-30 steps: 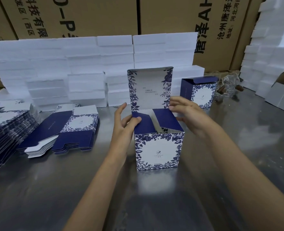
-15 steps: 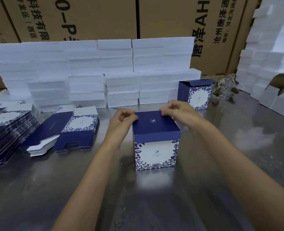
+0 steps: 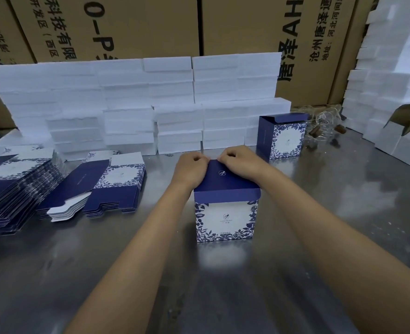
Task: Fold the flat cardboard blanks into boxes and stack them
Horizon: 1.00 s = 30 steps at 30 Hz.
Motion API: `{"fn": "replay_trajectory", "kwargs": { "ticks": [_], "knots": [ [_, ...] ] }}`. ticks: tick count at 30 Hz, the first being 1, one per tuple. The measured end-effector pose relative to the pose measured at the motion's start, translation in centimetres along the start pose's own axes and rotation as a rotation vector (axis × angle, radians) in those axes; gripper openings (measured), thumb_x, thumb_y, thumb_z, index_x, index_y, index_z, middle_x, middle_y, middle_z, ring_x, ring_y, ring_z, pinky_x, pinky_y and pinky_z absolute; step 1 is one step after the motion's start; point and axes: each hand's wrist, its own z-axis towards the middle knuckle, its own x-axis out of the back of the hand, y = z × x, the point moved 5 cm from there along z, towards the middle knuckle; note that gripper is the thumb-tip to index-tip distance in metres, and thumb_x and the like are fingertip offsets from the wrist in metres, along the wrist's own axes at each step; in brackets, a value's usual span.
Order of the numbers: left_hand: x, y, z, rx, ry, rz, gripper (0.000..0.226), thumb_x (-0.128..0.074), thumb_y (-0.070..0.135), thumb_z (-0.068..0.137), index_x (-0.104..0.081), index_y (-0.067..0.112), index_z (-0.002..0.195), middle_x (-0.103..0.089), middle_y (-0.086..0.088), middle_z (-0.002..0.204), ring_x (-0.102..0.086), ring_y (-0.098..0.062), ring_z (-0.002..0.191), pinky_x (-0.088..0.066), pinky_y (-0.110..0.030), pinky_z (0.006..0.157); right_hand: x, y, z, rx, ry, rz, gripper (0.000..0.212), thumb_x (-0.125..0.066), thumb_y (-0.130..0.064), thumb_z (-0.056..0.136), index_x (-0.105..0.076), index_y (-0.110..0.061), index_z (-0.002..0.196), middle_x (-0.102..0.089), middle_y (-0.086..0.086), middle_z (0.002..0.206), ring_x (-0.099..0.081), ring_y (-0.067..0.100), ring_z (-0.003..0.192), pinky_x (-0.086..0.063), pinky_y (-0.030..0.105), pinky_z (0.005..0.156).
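A folded blue-and-white floral box (image 3: 225,219) stands upright on the metal table (image 3: 343,225) in front of me. Its dark blue lid (image 3: 228,183) lies down over the top, and the lid's front flap hangs outside the front wall. My left hand (image 3: 190,167) and my right hand (image 3: 240,162) sit close together at the lid's far edge, fingers curled over that edge. Flat blanks (image 3: 117,184) lie in a low pile to the left, with a taller pile (image 3: 13,186) beyond them. Another folded box (image 3: 283,138) stands at the back right.
White foam blocks (image 3: 175,97) are stacked along the back, and more foam (image 3: 391,92) rises on the right. Brown shipping cartons (image 3: 139,25) form the wall behind. Clear glass jars (image 3: 324,124) lie near the second box.
The lid stood upright a second ago and has been folded down over the box. Both hands moved from the side flaps to the lid's far edge and drew closer together.
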Motion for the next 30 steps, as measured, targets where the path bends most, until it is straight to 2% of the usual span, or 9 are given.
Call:
{"fn": "replay_trajectory", "kwargs": {
  "ticks": [7,11,13,15,17,21,25,27,30],
  "knots": [
    [-0.3,-0.5,0.6,-0.007,-0.026,0.118,0.017,-0.046,0.025,0.102,-0.056,0.015,0.093,-0.056,-0.005,0.092,-0.050,-0.022,0.083,-0.036,-0.029,0.072,0.1,0.7,-0.3,-0.036,0.024,-0.036,0.026,-0.048,-0.025,0.104,-0.056,-0.007,0.087,-0.057,0.012,0.087,-0.048,0.018,0.084,-0.035,0.029,0.070],
    [0.9,1.6,-0.3,-0.356,0.192,0.359,0.006,-0.056,0.019,0.096,-0.058,0.016,0.100,-0.054,0.001,0.097,-0.046,-0.016,0.094,-0.028,-0.024,0.072,1.1,-1.1,-1.5,0.164,0.265,-0.455,0.016,-0.056,-0.028,0.097,-0.058,-0.014,0.091,-0.059,0.004,0.101,-0.049,0.022,0.102,-0.039,0.036,0.083],
    [0.6,2.8,-1.0,-0.498,0.155,0.471,0.005,-0.055,0.015,0.094,-0.059,0.016,0.095,-0.059,0.002,0.088,-0.047,-0.017,0.089,-0.031,-0.029,0.070,0.8,-2.4,-2.3,0.284,0.254,-0.547,0.014,-0.055,-0.025,0.095,-0.060,-0.014,0.090,-0.063,0.004,0.098,-0.055,0.025,0.102,-0.038,0.035,0.077],
    [0.3,3.1,-1.2,-0.501,0.055,0.566,0.009,-0.053,0.014,0.093,-0.061,0.016,0.096,-0.062,0.000,0.089,-0.050,-0.019,0.091,-0.040,-0.034,0.073,0.8,-2.9,-2.9,0.304,0.209,-0.565,0.015,-0.054,-0.025,0.095,-0.061,-0.013,0.092,-0.061,0.000,0.094,-0.056,0.026,0.099,-0.036,0.033,0.071],
    [0.2,2.7,-1.6,-0.488,-0.028,0.617,0.010,-0.054,0.018,0.094,-0.060,0.016,0.101,-0.055,0.000,0.095,-0.048,-0.020,0.097,-0.037,-0.031,0.078,1.1,-3.0,-3.8,0.308,0.186,-0.592,0.019,-0.052,-0.028,0.097,-0.064,-0.013,0.097,-0.060,0.001,0.098,-0.056,0.025,0.099,-0.038,0.034,0.072],
    [0.1,0.5,-4.4,-0.514,-0.071,0.446,0.022,-0.050,0.041,0.095,-0.058,0.023,0.105,-0.049,0.009,0.108,-0.049,-0.011,0.107,-0.034,-0.023,0.089,0.7,-2.4,-6.9,0.423,0.250,-0.799,0.033,-0.038,-0.031,0.103,-0.065,-0.012,0.104,-0.065,0.006,0.106,-0.058,0.030,0.098,-0.039,0.041,0.082],
    [0.8,-0.9,-8.1,-0.727,0.188,0.367,0.035,-0.043,0.054,0.099,-0.061,0.024,0.104,-0.059,0.017,0.108,-0.052,-0.003,0.105,-0.043,-0.028,0.093,0.1,-1.4,-10.7,0.656,0.537,-0.735,0.034,-0.041,-0.024,0.103,-0.069,-0.006,0.097,-0.069,0.008,0.091,-0.063,0.032,0.081,-0.049,0.045,0.069],
    [0.4,-1.6,-9.1,-0.762,0.236,0.292,0.030,-0.045,0.049,0.101,-0.062,0.025,0.107,-0.060,0.017,0.116,-0.050,0.001,0.118,-0.042,-0.023,0.099,-0.3,-0.4,-11.5,0.677,0.561,-0.653,0.033,-0.044,-0.026,0.105,-0.071,-0.006,0.103,-0.071,0.006,0.102,-0.066,0.031,0.090,-0.053,0.046,0.073],
    [-0.3,-2.7,-9.5,-0.679,0.162,0.030,0.019,-0.055,0.039,0.100,-0.065,0.027,0.111,-0.060,0.016,0.128,-0.039,-0.007,0.140,-0.035,-0.018,0.109,-1.0,1.1,-12.1,0.700,0.520,-0.510,0.029,-0.054,-0.026,0.103,-0.071,-0.008,0.118,-0.068,0.004,0.122,-0.063,0.027,0.113,-0.052,0.044,0.089]
  ]
}}
